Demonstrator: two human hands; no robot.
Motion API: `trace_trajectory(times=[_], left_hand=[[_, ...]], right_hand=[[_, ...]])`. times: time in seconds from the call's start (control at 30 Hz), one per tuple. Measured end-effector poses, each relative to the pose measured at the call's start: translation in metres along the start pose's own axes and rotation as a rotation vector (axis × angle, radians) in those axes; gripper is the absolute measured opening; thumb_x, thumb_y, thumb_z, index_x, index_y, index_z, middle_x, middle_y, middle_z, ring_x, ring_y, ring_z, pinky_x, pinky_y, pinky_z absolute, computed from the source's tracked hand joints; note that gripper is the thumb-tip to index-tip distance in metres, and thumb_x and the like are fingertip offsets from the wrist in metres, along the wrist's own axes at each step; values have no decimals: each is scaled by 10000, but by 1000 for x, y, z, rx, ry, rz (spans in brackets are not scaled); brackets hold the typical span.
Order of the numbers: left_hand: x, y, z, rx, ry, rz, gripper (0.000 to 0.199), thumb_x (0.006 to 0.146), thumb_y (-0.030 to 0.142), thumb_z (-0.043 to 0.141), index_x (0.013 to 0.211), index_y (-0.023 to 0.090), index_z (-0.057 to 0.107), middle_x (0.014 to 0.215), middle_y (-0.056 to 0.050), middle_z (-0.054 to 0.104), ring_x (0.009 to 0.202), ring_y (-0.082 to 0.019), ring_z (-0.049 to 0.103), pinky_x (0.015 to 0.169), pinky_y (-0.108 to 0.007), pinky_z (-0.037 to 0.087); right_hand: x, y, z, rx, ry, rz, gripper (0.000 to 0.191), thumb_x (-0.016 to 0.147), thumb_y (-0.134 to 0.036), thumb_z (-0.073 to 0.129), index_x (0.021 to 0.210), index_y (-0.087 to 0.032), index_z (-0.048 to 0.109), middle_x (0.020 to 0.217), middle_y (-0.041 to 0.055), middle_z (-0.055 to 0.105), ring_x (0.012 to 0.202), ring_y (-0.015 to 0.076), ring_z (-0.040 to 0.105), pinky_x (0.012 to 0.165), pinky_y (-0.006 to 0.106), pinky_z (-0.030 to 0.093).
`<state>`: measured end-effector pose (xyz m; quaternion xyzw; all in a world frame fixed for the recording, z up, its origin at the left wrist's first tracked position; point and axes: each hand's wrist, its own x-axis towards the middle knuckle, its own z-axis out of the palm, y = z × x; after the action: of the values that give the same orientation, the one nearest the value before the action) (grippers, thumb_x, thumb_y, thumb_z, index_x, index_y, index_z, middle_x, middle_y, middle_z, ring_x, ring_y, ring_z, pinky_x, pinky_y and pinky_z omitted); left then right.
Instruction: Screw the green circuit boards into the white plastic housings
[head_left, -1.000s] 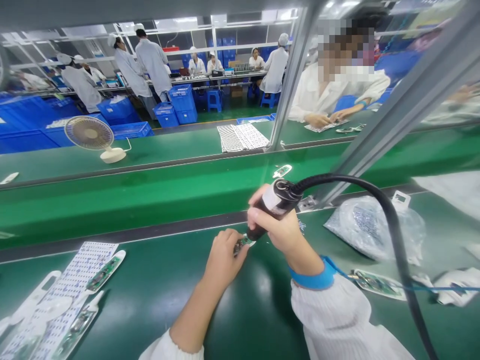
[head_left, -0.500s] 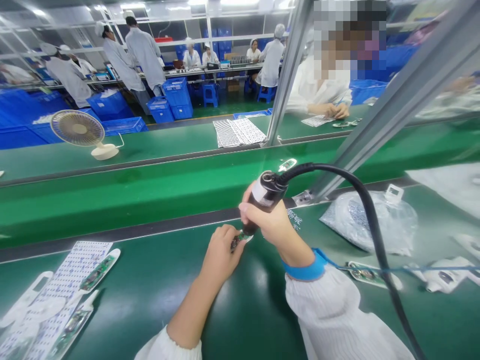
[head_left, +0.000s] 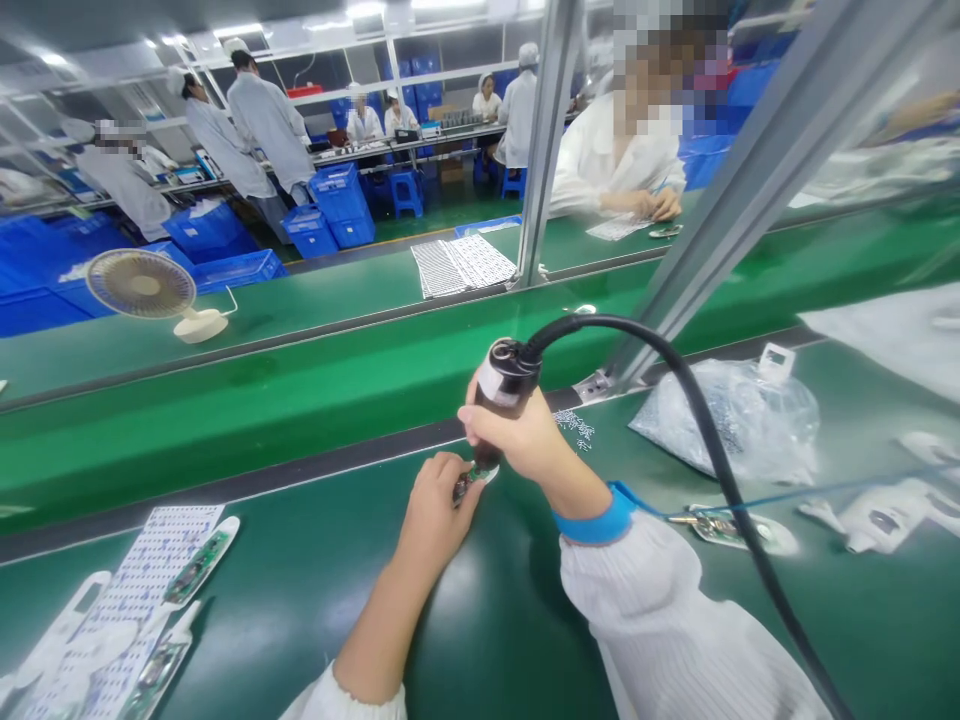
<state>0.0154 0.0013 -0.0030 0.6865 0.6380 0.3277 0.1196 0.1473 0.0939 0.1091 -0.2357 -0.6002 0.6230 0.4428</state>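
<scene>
My right hand (head_left: 525,432) is wrapped round a black electric screwdriver (head_left: 508,385), held nearly upright with its tip end down. A thick black cable (head_left: 675,370) arches from its top over my right forearm. Beneath the tip, my left hand (head_left: 431,500) pinches a small white casing with a green circuit board (head_left: 466,482) against the bench. The fingers cover much of that casing, and the screwdriver's bit is hidden. Just beyond my right wrist lies a loose scatter of small screws (head_left: 577,428). A blue wrist strap (head_left: 600,518) circles my right wrist.
Casings with boards (head_left: 201,562) and a printed sheet (head_left: 142,570) lie at left. To the right are a clear plastic bag (head_left: 727,420), another board casing (head_left: 739,530) and white plastic parts (head_left: 889,515). A metal post (head_left: 720,190) rises ahead; a co-worker (head_left: 622,170) sits beyond the green belt (head_left: 300,370).
The view has shifted slightly, so the background sits further left. The screwdriver stands a bit more upright. Both hands keep their grip, and the white piece on the belt has moved right relative to the post.
</scene>
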Motion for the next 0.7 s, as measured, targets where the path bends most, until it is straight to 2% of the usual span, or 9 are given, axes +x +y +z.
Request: trace_trajectory(times=[0.1, 0.27, 0.37, 0.43, 0.53, 0.63, 0.7], left_hand=[[-1, -2, -1, -9, -2, 12, 106, 967, 302, 589, 1009, 209, 617, 1038, -77, 666, 948, -250, 634, 834, -397, 530], [-6, -6, -2, -6, -7, 33, 148, 988, 342, 563, 1034, 222, 638, 1077, -78, 673, 989, -247, 646, 855, -392, 534], [13, -19, -8, 13, 18, 27, 203, 987, 396, 553, 1032, 221, 646, 1068, -80, 682, 988, -247, 650, 857, -388, 534], [43, -35, -15, 51, 34, -4, 249, 970, 436, 556, 1019, 212, 654, 1024, -80, 689, 932, -242, 652, 831, -380, 536], [110, -61, -24, 153, 56, -99, 292, 915, 468, 588, 980, 195, 673, 953, -79, 691, 871, -246, 651, 814, -379, 535], [174, -84, -24, 216, 93, -157, 300, 885, 456, 596, 935, 172, 677, 933, -103, 682, 879, -273, 652, 853, -419, 530], [202, -93, -21, 231, 115, -178, 289, 880, 440, 594, 900, 161, 667, 922, -116, 677, 874, -281, 653, 868, -440, 528]], right_hand=[[1, 2, -8, 102, 12, -30, 150, 771, -253, 716, 749, -209, 574, 550, -40, 570, 500, 149, 551, 513, 296, 447], [4, 0, -43, 339, 199, -204, 166, 812, -300, 725, 893, -209, 612, 539, -57, 585, 452, 144, 543, 479, 281, 460], [6, 2, -61, 345, 280, -197, 147, 812, -288, 737, 841, -199, 624, 535, -46, 587, 448, 141, 538, 472, 275, 457], [8, 6, -65, 344, 327, -160, 168, 792, -294, 757, 799, -196, 620, 528, -47, 578, 442, 137, 531, 471, 274, 461], [10, 10, -64, 355, 343, -100, 198, 759, -307, 776, 764, -193, 614, 523, -47, 567, 440, 133, 527, 476, 273, 462], [11, 10, -60, 381, 312, -57, 213, 742, -313, 782, 741, -192, 606, 516, -45, 559, 441, 133, 526, 482, 271, 450], [10, 10, -60, 392, 284, -44, 207, 751, -313, 777, 742, -193, 608, 516, -44, 559, 445, 133, 528, 496, 273, 452]])
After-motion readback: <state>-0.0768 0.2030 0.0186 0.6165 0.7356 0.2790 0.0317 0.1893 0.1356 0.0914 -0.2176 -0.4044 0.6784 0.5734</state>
